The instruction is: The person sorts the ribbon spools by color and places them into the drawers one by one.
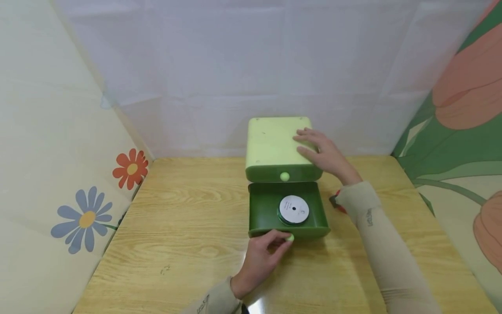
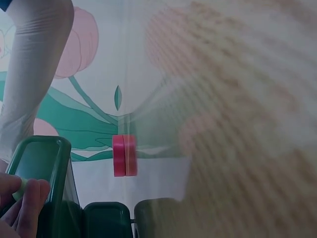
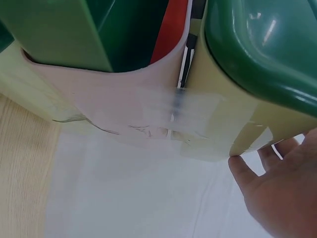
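Note:
A storage box (image 1: 270,141) with a light green top and dark green drawers stands near the back of the table. Its lower drawer (image 1: 260,213) is pulled out, and a spool (image 1: 294,209) with a white label lies inside. My left hand (image 1: 260,259) pinches the light green knob (image 1: 290,237) on that drawer's front. On the right part of the box's top rests my right hand (image 1: 323,152), fingers spread. The right wrist view shows the same fingertips (image 3: 237,161) against the box's pale surface.
The upper drawer (image 1: 266,173), with its round knob, is closed. A red and black object (image 1: 338,203) lies right of the box, partly behind the right sleeve. Red rolls (image 2: 124,155) show in the left wrist view. Flower-patterned cloth (image 1: 462,87) and a white sheet (image 1: 219,65) bound the wooden table (image 1: 176,218).

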Demonstrator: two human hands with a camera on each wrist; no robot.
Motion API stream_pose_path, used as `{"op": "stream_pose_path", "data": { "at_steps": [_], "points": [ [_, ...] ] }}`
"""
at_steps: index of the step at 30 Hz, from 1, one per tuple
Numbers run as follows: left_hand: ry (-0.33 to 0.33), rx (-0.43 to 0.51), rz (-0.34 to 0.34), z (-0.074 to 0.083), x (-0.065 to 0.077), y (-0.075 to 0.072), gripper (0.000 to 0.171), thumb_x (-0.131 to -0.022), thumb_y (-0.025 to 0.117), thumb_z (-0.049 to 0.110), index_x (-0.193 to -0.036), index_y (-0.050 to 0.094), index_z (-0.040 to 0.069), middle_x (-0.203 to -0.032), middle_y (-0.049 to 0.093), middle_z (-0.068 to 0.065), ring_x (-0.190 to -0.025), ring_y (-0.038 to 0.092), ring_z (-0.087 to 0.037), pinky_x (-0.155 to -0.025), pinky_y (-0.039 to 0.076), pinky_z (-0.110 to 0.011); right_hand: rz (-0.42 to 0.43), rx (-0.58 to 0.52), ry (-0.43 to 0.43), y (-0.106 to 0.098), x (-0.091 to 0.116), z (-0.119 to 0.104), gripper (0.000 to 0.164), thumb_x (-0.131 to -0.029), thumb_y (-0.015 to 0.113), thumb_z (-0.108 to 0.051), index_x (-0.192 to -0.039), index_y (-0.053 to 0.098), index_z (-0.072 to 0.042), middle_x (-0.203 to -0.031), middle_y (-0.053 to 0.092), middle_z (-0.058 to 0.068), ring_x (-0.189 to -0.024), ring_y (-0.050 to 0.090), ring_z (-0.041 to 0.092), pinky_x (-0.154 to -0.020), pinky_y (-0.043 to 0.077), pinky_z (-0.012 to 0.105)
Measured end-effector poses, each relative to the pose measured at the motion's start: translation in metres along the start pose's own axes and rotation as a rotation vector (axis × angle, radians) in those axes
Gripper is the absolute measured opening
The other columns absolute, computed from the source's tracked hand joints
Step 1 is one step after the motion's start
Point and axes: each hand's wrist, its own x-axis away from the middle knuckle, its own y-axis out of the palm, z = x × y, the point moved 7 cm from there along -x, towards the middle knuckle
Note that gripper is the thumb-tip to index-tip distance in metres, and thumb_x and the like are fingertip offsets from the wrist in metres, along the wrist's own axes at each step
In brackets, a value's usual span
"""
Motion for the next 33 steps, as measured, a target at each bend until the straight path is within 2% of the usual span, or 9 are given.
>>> {"op": "stream_pose_path", "data": {
  "at_steps": [8, 20, 26, 33],
  "points": [
    [-0.030, -0.019, -0.008, -0.007, -0.006, -0.001, 0.011, -0.094, 0.077, 0.010, -0.104, 0.075, 0.010, -0.094, 0.080, -0.003, -0.081, 0.074, -0.006, -0.072, 0.061, -0.016, -0.002, 0.009, -0.008, 0.000, 0.000, 0.000, 0.047, -0.106, 0.057, -0.037, -0.147, 0.057, -0.015, -0.165, 0.040, 0.006, -0.159, 0.022, 0.029, -0.128, 0.014, 0.065],
    [-0.038, -0.013, -0.006, -0.014, -0.013, -0.001, 0.015, -0.090, 0.079, 0.003, -0.104, 0.075, 0.009, -0.096, 0.080, -0.005, -0.081, 0.076, -0.011, -0.073, 0.062, -0.018, -0.006, -0.001, -0.004, 0.001, 0.001, -0.002, 0.047, -0.106, 0.058, -0.039, -0.147, 0.057, -0.016, -0.166, 0.040, 0.004, -0.159, 0.021, 0.026, -0.128, 0.014, 0.065],
    [-0.057, -0.028, -0.017, -0.019, -0.018, 0.000, 0.012, -0.093, 0.078, 0.008, -0.105, 0.074, 0.010, -0.097, 0.080, -0.004, -0.084, 0.075, -0.008, -0.074, 0.062, -0.018, -0.002, -0.011, -0.005, -0.001, 0.002, -0.003, 0.046, -0.106, 0.058, -0.036, -0.147, 0.057, -0.016, -0.165, 0.040, 0.005, -0.159, 0.022, 0.026, -0.128, 0.014, 0.064],
    [-0.026, -0.046, -0.016, -0.022, -0.021, 0.001, 0.011, -0.093, 0.077, 0.009, -0.104, 0.074, 0.009, -0.096, 0.080, -0.004, -0.083, 0.075, -0.008, -0.075, 0.062, -0.018, 0.003, -0.014, -0.009, -0.001, 0.003, -0.001, 0.046, -0.106, 0.058, -0.036, -0.147, 0.057, -0.014, -0.165, 0.040, 0.007, -0.159, 0.021, 0.029, -0.128, 0.013, 0.066]
  ]
}}
